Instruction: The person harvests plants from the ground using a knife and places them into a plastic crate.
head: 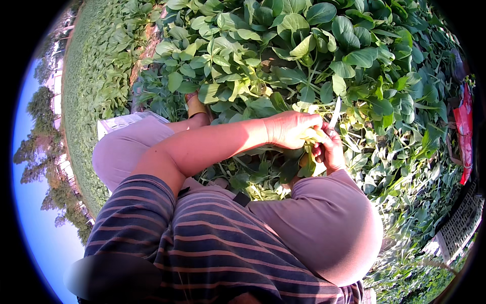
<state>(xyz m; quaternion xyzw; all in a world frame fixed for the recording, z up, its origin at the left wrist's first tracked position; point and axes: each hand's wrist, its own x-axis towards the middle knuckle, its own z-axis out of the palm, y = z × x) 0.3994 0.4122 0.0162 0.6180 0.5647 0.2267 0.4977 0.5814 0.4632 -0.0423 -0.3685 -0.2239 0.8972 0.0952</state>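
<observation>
My left hand [290, 129] is closed around the pale stalks of a leafy green plant [314, 135], with dark green leaves hanging down below the grip. Right against it, my right hand [331, 150] holds a small knife [335, 113], whose pale blade points up and away from me. The fingers of both hands meet at the stalks, and some of them are hidden behind one another. Just beyond the hands grow broad-leaved greens [300, 49], rooted in a dense bed.
Cut leaves and stems [379, 163] litter the ground to the right. A white plastic crate [121, 123] is by my left knee, another crate [455, 224] at far right. A red bag [464, 129] lies near that one. My foot in a tan sandal [196, 106] rests among plants.
</observation>
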